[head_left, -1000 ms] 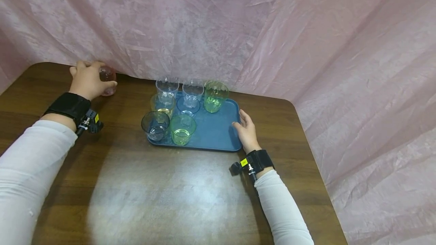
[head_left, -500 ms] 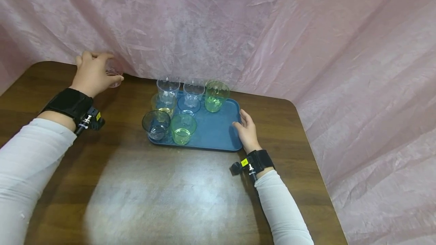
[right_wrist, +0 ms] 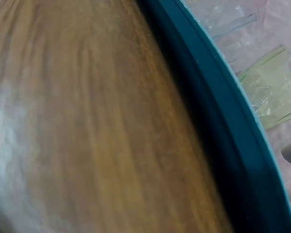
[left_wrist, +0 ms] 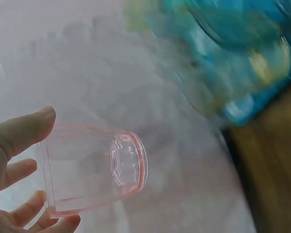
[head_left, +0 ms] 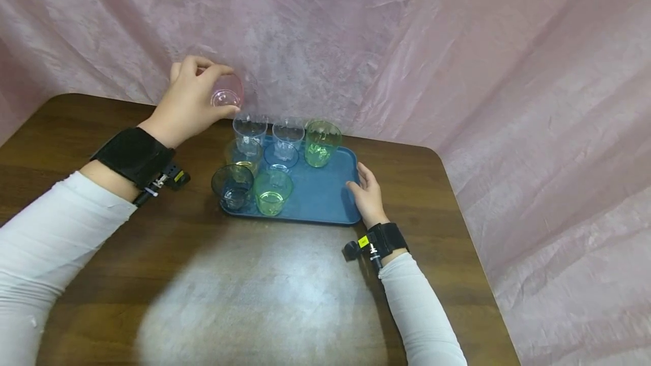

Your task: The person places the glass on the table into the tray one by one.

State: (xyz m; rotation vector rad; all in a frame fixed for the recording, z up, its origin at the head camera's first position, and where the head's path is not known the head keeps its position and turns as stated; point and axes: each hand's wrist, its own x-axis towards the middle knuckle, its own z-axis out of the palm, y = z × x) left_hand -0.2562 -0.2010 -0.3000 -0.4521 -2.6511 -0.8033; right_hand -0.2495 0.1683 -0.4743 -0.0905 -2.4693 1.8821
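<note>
My left hand (head_left: 185, 97) holds a clear pink plastic cup (left_wrist: 94, 170) by its rim, thumb on one side and fingers on the other. In the head view this cup is raised in front of the curtain, just behind and left of the blue tray (head_left: 325, 199). The tray carries several see-through cups: a grey one (head_left: 233, 188), a light green one (head_left: 273, 194), a yellowish one (head_left: 243, 157), a blue-rimmed one (head_left: 281, 157), clear ones and a taller green one (head_left: 321, 146). My right hand (head_left: 370, 196) holds the tray's right edge, thumb over the rim.
The cups stand on the tray's left half and along its back; its right front part shows bare blue surface. A pink curtain (head_left: 325, 44) hangs right behind the wooden table (head_left: 417, 185). Light glares on the table's front middle.
My left hand has lifted the pink cup from the table's back left and carried it right, towards the tray. My right hand and the tray have stayed put.
</note>
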